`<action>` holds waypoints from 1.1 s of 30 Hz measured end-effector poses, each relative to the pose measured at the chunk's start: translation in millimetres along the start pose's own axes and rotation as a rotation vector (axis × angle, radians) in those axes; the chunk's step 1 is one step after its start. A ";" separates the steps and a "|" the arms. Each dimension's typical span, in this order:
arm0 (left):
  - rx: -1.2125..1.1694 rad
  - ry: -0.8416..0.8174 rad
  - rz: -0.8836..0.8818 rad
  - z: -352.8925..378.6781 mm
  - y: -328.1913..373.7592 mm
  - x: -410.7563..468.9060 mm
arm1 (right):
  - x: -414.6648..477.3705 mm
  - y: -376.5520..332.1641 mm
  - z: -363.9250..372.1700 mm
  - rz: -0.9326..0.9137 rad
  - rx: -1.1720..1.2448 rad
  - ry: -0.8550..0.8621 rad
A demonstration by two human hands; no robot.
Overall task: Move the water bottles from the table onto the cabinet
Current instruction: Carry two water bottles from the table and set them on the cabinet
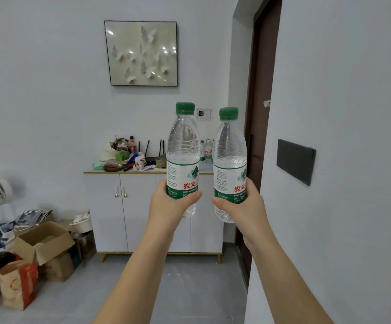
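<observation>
Mid-carry, by my read: 2 water bottles were in the air, not yet on the cabinet (105, 206). The left hand (166, 206) was wrapped round the lower label of the left bottle (183, 146), thumb across the front, fingers curled behind. The right hand (243, 206) was clamped the same way on the right bottle (229, 150). Both bottles were held out at arm's length, side by side w/ a gap between them, seen against the cabinet's right half; the cabinet stood at the far wall, well apart from the hands. Long axes were approx vertical and parallel, green caps up, bases below the hands, labels facing the camera. A few more bottles (205, 148) seemed to stand at the right end of the cabinet top, partly hidden btw the held pair, so part of the job looked done; count unclear. Clutter (124, 157) took the left of the top. The table wasn't in view, so can't tell what remained there. Left for this pair: walk over, set them upright on the right end.
</observation>
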State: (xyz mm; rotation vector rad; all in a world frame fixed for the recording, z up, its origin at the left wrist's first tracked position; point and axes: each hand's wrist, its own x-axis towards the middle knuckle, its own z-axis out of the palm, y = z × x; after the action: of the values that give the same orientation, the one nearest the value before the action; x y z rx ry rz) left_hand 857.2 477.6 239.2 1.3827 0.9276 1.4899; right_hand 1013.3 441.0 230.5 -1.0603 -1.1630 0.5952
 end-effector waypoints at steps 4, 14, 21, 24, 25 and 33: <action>-0.037 -0.035 0.013 -1.2 -21.8 77.5 | 63.3 30.6 26.1 -0.008 -0.009 0.042; -0.052 -0.110 -0.009 3.2 -79.1 247.1 | 206.4 99.4 71.0 0.006 -0.047 0.125; -0.045 -0.126 -0.036 19.4 -126.4 320.4 | 277.4 148.6 80.4 0.031 -0.010 0.141; -0.045 -0.123 -0.045 28.4 -150.4 352.8 | 312.0 172.9 82.1 0.034 -0.018 0.130; -0.045 -0.122 -0.046 32.3 -159.6 366.0 | 326.6 182.8 82.6 0.033 -0.021 0.129; -0.026 -0.088 -0.035 85.8 -213.4 491.2 | 469.0 253.1 80.4 0.019 -0.002 0.124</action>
State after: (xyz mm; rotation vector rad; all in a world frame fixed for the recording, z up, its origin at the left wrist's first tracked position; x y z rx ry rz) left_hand 967.4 1008.1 215.3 1.3954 0.8699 1.3989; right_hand 1126.4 967.6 211.4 -1.0960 -1.0461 0.5357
